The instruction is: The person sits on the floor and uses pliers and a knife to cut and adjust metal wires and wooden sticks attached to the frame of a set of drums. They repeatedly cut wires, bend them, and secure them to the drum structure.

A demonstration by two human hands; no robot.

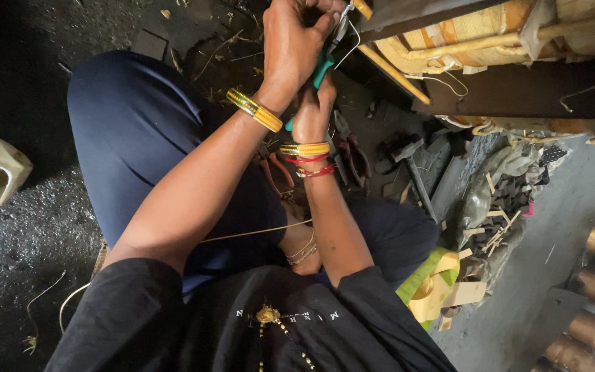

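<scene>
In the head view, the left hand (294, 41) at 12 o'clock has its fingers closed around a thin silver wire (352, 41), it seems, beside the woven yellow cane frame (463, 34). Just below it, the right hand (313, 110) has its fingers clamped on the green-handled metal pliers (325, 63). A dark hammer (411, 169) lies on the floor at 3 o'clock.

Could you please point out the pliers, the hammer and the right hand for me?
pliers (323, 67), head view, on the green handle.
hammer (405, 149), head view, on its head.
right hand (313, 114), head view, on its back.
</scene>
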